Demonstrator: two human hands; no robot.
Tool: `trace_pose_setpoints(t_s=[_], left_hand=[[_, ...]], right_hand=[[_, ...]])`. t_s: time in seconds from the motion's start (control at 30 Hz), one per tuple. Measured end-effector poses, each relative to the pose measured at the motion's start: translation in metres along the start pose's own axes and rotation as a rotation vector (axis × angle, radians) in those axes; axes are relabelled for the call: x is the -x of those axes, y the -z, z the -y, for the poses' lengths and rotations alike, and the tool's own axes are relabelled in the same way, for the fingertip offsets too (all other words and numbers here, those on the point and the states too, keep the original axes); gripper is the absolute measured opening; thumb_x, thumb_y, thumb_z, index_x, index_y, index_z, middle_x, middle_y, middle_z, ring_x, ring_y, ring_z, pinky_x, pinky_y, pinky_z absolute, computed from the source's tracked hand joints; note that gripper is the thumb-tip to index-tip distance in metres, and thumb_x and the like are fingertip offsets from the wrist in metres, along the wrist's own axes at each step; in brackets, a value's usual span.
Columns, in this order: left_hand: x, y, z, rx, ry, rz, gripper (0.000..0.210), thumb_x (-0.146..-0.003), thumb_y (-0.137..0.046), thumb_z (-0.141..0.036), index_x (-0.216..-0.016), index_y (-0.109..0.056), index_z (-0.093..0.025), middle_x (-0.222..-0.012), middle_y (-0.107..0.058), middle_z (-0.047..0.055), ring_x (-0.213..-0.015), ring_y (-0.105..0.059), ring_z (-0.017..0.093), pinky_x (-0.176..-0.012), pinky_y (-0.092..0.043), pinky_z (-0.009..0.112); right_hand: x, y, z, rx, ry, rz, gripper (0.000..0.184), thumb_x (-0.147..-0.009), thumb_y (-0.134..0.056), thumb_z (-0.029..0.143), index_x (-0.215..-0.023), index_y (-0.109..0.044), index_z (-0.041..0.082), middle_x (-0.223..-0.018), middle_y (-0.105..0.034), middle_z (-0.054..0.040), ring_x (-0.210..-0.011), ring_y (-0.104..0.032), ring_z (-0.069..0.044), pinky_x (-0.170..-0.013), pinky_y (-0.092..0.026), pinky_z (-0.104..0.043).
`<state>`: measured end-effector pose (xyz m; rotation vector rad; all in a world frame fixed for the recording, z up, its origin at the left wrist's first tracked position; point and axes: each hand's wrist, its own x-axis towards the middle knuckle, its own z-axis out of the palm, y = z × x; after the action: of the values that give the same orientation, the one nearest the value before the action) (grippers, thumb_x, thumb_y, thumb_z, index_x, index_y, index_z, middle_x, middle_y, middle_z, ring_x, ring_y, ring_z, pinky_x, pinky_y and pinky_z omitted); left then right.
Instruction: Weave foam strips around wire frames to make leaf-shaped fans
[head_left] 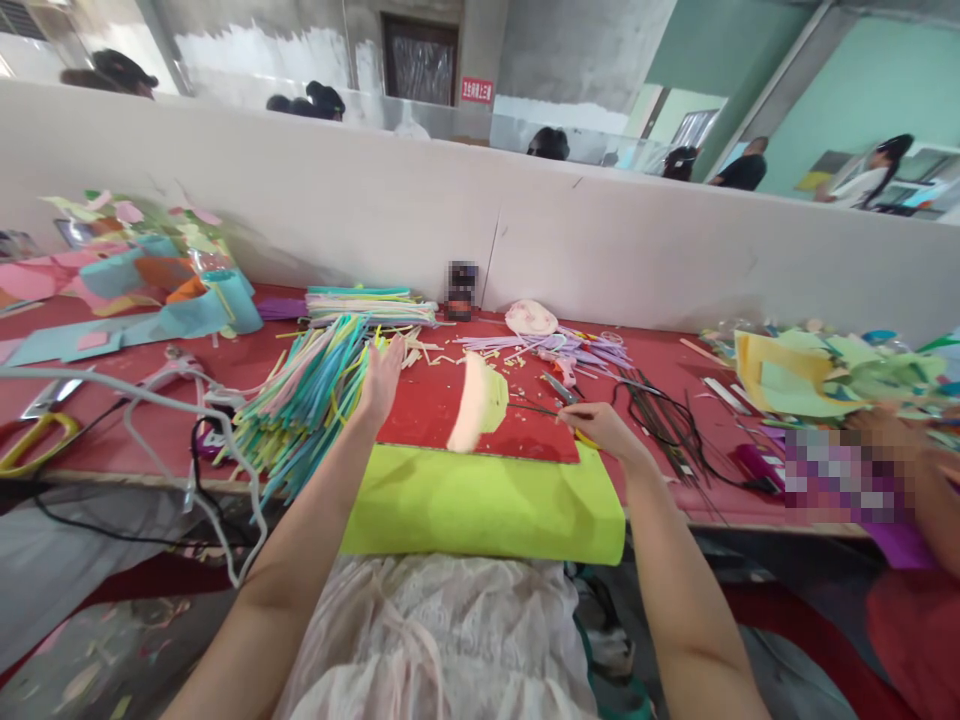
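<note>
My left hand (384,378) lies with its fingers stretched out against the right side of a bundle of long thin pastel strips (307,400). Between the fingers and thumb of my right hand (596,425) is the end of a thin dark wire stem (536,407). The stem points left to a yellow-green ribbed piece (493,400) over a red board (420,415). Beside that piece stands a curved cream strip (468,400), blurred; whether the two are joined I cannot tell. Yellow-green sheet material (480,505) hangs at the front edge, below the board.
Yellow-handled scissors (37,445) and a white cable (225,530) are at the left. Pliers (559,388), purple strips (592,347) and dark wires (664,430) lie to the right. A neighbour's hand (889,440) works at far right. A white partition (360,210) closes the back.
</note>
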<state>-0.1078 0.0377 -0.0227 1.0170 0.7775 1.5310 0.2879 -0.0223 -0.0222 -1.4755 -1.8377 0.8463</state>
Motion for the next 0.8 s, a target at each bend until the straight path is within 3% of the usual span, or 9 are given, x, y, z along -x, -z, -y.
trace_pose_setpoints(t_s=[0.1,0.27,0.4,0.67,0.8], left_hand=[[0.000,0.001,0.000,0.015,-0.010,0.000,0.068,-0.088,-0.014,-0.059,-0.135,-0.043,-0.019,-0.148,-0.031,0.008,-0.137,-0.025,0.018,-0.114,-0.016,0.033],[-0.001,0.001,-0.001,0.016,-0.003,0.008,0.068,-0.088,-0.012,-0.059,-0.135,-0.042,-0.020,-0.148,-0.032,0.007,-0.137,-0.025,0.018,-0.114,-0.016,0.035],[0.000,0.001,-0.004,-0.001,0.007,0.005,0.067,-0.089,-0.012,-0.058,-0.136,-0.041,-0.020,-0.149,-0.030,0.006,-0.137,-0.025,0.017,-0.114,-0.015,0.034],[0.002,-0.001,-0.006,0.022,0.004,-0.002,0.071,-0.089,-0.012,-0.059,-0.138,-0.038,-0.014,-0.149,-0.028,0.010,-0.138,-0.024,0.017,-0.113,-0.015,0.032],[0.002,-0.002,-0.006,0.010,-0.003,0.009,0.068,-0.089,-0.011,-0.058,-0.136,-0.040,-0.018,-0.148,-0.031,0.008,-0.137,-0.025,0.017,-0.114,-0.014,0.035]], right_hand=[[0.000,-0.002,0.004,0.005,-0.005,-0.003,0.045,-0.069,-0.064,0.054,-0.085,-0.075,0.013,-0.071,-0.069,-0.0062,-0.066,-0.059,-0.018,-0.063,-0.044,-0.027],[0.001,-0.005,0.014,0.035,0.008,-0.012,0.046,-0.068,-0.063,0.057,-0.077,-0.075,0.013,-0.059,-0.064,-0.0051,-0.060,-0.057,-0.018,-0.057,-0.043,-0.027],[0.004,-0.007,0.019,0.006,0.023,0.052,0.046,-0.072,-0.060,0.056,-0.082,-0.074,0.013,-0.061,-0.062,-0.0045,-0.061,-0.054,-0.016,-0.059,-0.042,-0.027],[0.007,-0.011,0.033,0.026,0.043,0.052,0.040,-0.074,-0.060,0.052,-0.080,-0.073,0.014,-0.064,-0.064,-0.0049,-0.064,-0.054,-0.017,-0.062,-0.043,-0.028],[0.007,-0.014,0.036,0.027,0.059,0.076,0.038,-0.074,-0.060,0.051,-0.077,-0.073,0.015,-0.062,-0.064,-0.0040,-0.065,-0.056,-0.017,-0.066,-0.044,-0.028]])
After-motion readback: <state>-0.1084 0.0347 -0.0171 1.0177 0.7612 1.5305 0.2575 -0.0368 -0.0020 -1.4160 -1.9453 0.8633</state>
